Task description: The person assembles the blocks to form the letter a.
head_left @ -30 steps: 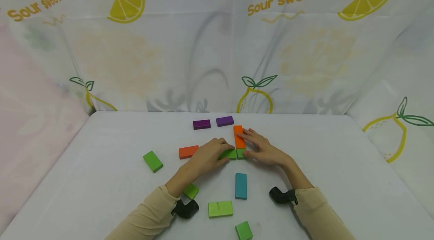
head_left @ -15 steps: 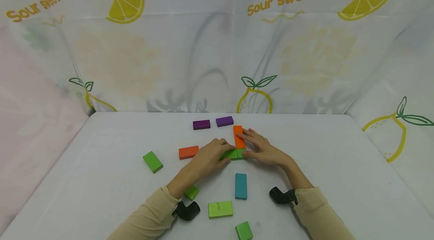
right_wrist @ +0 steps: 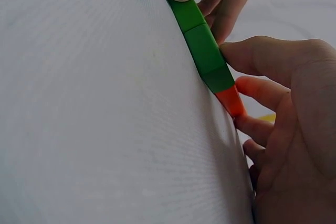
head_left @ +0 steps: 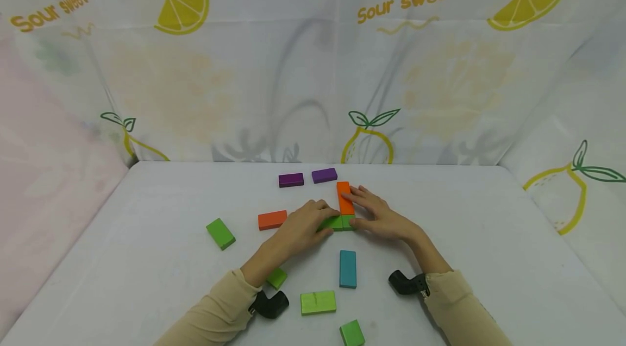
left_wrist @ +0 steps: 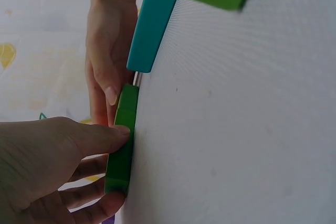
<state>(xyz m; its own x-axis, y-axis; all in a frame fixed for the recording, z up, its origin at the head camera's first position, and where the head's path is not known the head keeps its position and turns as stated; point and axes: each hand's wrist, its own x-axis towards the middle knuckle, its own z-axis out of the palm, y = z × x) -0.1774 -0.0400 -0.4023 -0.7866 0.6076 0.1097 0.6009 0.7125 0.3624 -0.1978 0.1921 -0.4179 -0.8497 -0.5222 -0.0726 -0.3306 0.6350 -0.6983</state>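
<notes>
My left hand point(head_left: 304, 227) grips a green block point(head_left: 333, 222), partly hidden under the fingers. In the left wrist view its thumb lies against the block's near side, with fingers at the far side and end. That block's end meets a second green block point(head_left: 348, 221), and the right wrist view shows only a thin seam between the two. An orange block point(head_left: 345, 199) extends away from the second green block, touching its far side. My right hand point(head_left: 380, 218) rests beside both: its thumb touches the second green block and its extended fingers touch the orange one.
Two purple blocks point(head_left: 291, 180) lie toward the back edge. A red-orange block point(head_left: 271, 220) and a green block point(head_left: 220, 233) are left of the hands. Nearer lie a teal block point(head_left: 348, 269), a light green block point(head_left: 318, 302) and smaller green ones point(head_left: 352, 332).
A second ago a narrow gap separated the two green blocks. My left hand has moved its block slightly right, and they now touch. The right hand stays put.
</notes>
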